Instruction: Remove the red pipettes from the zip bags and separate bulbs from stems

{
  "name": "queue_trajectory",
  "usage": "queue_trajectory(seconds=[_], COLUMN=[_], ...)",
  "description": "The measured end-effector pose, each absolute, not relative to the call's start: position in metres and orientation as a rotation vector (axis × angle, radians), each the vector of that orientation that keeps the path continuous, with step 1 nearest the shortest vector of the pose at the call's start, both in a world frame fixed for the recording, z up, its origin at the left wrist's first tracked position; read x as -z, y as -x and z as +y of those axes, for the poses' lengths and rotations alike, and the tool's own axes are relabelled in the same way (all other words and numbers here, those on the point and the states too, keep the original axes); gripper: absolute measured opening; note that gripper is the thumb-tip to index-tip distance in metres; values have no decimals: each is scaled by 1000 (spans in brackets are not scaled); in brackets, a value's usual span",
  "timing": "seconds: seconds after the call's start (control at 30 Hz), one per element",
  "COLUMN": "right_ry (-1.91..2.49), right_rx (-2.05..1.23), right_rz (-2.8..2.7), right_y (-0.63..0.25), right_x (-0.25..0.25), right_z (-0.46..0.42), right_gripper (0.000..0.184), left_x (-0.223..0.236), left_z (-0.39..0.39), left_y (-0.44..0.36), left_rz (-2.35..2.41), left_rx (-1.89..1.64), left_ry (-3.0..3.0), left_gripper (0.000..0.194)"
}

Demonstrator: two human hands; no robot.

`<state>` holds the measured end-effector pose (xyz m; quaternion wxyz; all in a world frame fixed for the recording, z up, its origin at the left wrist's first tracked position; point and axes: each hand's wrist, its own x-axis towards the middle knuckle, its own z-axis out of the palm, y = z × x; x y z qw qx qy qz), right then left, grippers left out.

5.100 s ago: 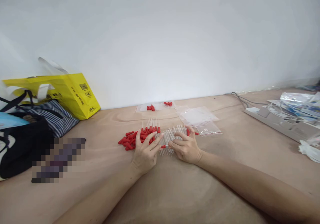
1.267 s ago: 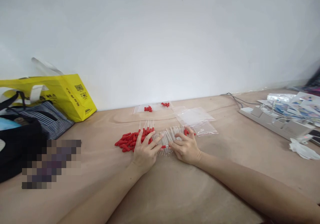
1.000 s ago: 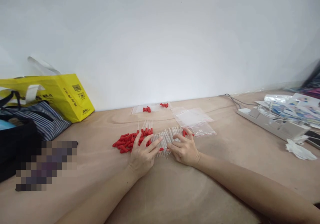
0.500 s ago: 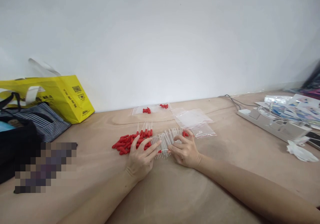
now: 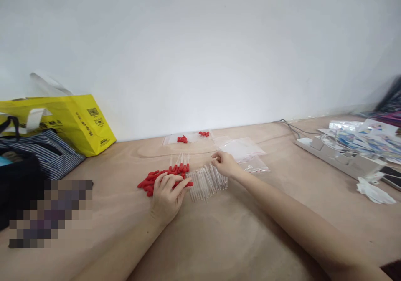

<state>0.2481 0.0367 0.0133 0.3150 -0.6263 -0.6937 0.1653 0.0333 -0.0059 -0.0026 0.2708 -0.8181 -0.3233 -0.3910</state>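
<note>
My left hand [image 5: 167,195] rests on a pile of red rubber bulbs [image 5: 150,183], its thumb and finger closed on one red rubber bulb [image 5: 189,184] that points right. To the right of it lies a row of thin clear tubes [image 5: 205,183], side by side. My right hand [image 5: 224,163] is curled at the far right end of that row, fingertips pinched together. Whether anything is in that pinch is too small to see. Just beyond the pile, several clear droppers [image 5: 181,162] with red bulbs on their near ends lie together.
At the back are a clear bag [image 5: 171,139] with red-ended pieces and flat plastic bags [image 5: 241,149]. A yellow bag [image 5: 94,135] and a striped pouch [image 5: 58,151] stand left. A power strip [image 5: 328,155], crumpled tissue [image 5: 374,191] and printed sheets [image 5: 376,135] lie right.
My hands have parted from a clear tube with a red bulb between them. The right has moved away to the tubes' far end; the left has shifted slightly left.
</note>
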Motion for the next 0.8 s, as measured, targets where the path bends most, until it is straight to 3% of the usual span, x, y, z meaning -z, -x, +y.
queue_trajectory(seconds=[0.17, 0.43, 0.8], right_ry=[1772, 1852, 1572], right_rx=[-505, -407, -93], right_rz=[-1871, -1963, -1908], right_y=[-235, -220, -244], right_x=[-19, -11, -11], right_z=[53, 62, 28], right_gripper=[32, 23, 16], left_x=[0, -9, -26], left_z=[-6, -2, 61], left_y=[-31, -21, 64], left_rz=[-927, -1200, -2199], left_rx=[1077, 1056, 894], left_ry=[2207, 2172, 2282], left_gripper=[6, 15, 35])
